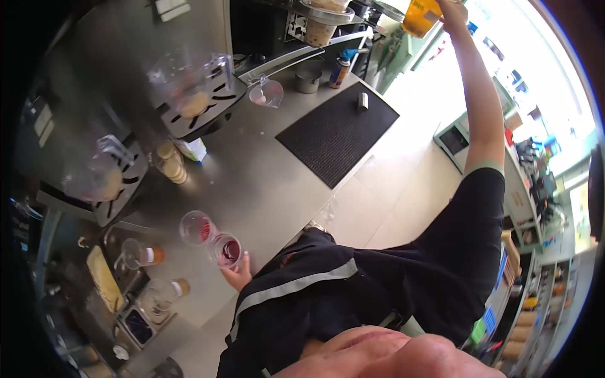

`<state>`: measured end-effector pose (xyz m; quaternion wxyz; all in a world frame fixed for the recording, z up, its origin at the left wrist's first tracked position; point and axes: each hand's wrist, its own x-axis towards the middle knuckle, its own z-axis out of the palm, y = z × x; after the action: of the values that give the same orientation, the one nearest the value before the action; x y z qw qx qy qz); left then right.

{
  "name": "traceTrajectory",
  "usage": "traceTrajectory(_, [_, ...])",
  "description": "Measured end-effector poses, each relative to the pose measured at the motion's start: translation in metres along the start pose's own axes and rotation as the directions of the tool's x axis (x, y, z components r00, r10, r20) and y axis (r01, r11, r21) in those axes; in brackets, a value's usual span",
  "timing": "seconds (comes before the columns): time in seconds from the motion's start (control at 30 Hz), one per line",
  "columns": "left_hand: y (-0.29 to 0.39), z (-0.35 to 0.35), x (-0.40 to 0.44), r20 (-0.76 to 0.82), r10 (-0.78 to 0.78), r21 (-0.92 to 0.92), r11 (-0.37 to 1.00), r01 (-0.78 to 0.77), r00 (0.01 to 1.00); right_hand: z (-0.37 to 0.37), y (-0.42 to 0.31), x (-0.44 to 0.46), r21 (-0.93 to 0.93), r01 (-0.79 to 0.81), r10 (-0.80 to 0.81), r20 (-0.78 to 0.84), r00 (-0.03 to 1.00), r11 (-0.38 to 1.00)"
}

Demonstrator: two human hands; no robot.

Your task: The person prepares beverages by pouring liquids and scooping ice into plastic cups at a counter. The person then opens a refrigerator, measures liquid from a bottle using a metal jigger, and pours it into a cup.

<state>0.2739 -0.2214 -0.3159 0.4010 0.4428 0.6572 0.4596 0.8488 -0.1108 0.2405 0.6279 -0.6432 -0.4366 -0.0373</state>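
My left hand (237, 273) is closed around a clear plastic cup (225, 250) with dark red content at its bottom, close to the counter's front edge. Touching or nearly touching it is a second clear cup (197, 227) that holds red bits. My right arm is stretched far out to the upper right. At its end my right hand (454, 14) grips a yellow-orange container (420, 17) with dark lettering, partly cut off by the frame's top edge. Some of the right hand's fingers are hidden.
On the steel counter (252, 170) lie a black ribbed mat (340, 135), a clear measuring jug (266, 93), a steel pot (308, 80) and a blow torch (340, 68). Blender jugs (189, 88) stand on slotted trays at left. Clear containers (133, 253) stand by the sink.
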Motion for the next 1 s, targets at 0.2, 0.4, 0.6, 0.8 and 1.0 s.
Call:
traceTrajectory(0.2, [0.008,0.096,-0.032,-0.191,0.045,0.004,0.999,-0.045,0.98,0.008,0.112,0.193,-0.072,0.244,-0.25,-0.091,0.964,0.967])
traceTrajectory(0.4, [-0.025,0.106,-0.058,-0.192,0.192,0.096,0.98,-0.177,0.962,0.028,0.222,0.294,-0.149,0.222,-0.222,0.016,0.975,0.964])
traceTrajectory(0.6, [-0.003,0.042,-0.017,-0.43,0.151,0.072,0.989,-0.133,0.89,0.029,0.319,0.352,-0.389,0.387,-0.183,0.467,0.865,0.836])
traceTrajectory(0.8, [0.087,0.037,0.056,-0.373,0.131,0.073,0.991,-0.111,0.919,0.039,0.367,0.335,-0.34,0.314,-0.038,0.623,0.781,0.886])
traceTrajectory(1.0, [0.089,0.048,0.111,-0.354,0.152,-0.149,0.965,-0.216,0.923,0.033,0.351,0.282,-0.208,-0.013,0.116,0.49,0.864,0.978])
